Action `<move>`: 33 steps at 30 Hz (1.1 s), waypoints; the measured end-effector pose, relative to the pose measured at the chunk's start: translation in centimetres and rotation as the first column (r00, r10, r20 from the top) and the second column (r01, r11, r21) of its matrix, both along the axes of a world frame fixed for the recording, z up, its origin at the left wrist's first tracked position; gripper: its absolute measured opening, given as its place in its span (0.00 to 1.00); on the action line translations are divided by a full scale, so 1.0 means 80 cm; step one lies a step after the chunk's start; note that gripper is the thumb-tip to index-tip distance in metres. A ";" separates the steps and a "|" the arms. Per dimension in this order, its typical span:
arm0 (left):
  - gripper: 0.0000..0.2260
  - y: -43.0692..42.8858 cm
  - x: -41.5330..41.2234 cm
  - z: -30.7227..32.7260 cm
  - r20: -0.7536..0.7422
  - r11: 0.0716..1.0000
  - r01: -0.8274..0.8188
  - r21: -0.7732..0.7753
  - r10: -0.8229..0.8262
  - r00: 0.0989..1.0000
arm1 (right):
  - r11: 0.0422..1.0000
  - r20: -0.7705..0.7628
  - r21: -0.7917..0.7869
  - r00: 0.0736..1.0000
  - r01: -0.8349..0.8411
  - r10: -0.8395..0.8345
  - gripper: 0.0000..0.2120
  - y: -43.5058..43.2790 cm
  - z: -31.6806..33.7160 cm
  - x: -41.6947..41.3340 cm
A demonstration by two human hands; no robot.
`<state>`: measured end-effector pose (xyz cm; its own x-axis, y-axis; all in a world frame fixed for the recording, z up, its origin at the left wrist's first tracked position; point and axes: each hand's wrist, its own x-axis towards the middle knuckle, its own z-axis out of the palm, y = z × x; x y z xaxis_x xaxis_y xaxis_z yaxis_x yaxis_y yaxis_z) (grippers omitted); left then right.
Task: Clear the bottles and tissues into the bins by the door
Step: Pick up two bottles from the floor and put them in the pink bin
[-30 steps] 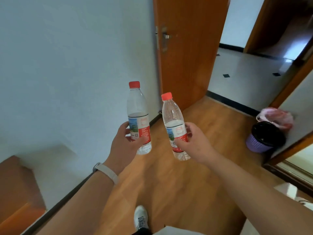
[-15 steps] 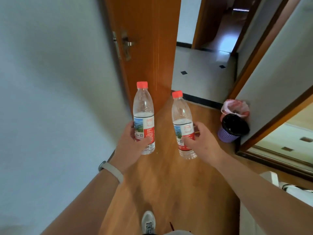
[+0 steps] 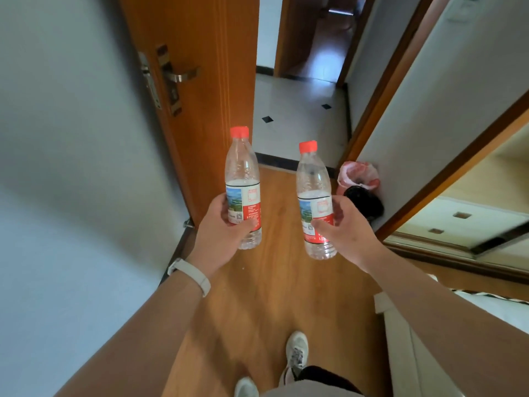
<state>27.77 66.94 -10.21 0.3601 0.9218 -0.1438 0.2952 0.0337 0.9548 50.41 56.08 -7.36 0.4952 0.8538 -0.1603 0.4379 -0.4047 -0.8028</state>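
Both are gripped upright: left bottle [image 3: 243,193] in left hand [image 3: 221,233], right bottle [image 3: 313,204] in right hand [image 3: 345,233]; bins [image 3: 357,173], seemingly two, are seen ahead, nearer the right hand.

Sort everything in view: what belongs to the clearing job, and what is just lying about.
Job: left bottle, gripped by left hand; right bottle, gripped by right hand; pink-bagged bin; black-bagged bin.
Just there: door; door handle; wristband; shoe.

L bottle [image 3: 242,190] left of R bottle [image 3: 313,196], apart, bins [image 3: 359,174] on floor [image 3: 257,296] behind R bottle, door [image 3: 200,81] behind L bottle
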 end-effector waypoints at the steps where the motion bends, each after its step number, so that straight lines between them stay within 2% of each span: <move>1: 0.30 0.006 0.006 -0.001 -0.004 1.000 0.012 0.001 -0.012 1.000 | 1.000 0.006 -0.004 1.000 0.014 -0.014 0.27 0.005 -0.002 0.005; 7: 0.30 0.052 0.055 -0.001 -0.050 0.997 0.082 0.007 -0.081 0.995 | 0.997 0.009 0.000 0.997 0.072 -0.072 0.27 0.041 -0.012 0.052; 18: 0.30 0.149 0.217 0.033 -0.117 0.983 0.180 0.036 -0.174 0.978 | 0.979 -0.141 0.051 0.972 0.196 -0.188 0.27 0.139 -0.015 0.213; 33: 0.30 0.251 0.396 0.039 -0.120 0.966 0.256 0.041 -0.250 0.961 | 0.951 -0.201 0.042 0.935 0.305 -0.291 0.26 0.217 -0.014 0.365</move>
<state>59.41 87.05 -7.05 0.5669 0.8104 -0.1480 0.3934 -0.1085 0.9129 79.61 73.44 -8.48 0.6949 0.6843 -0.2210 0.1421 -0.4319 -0.8907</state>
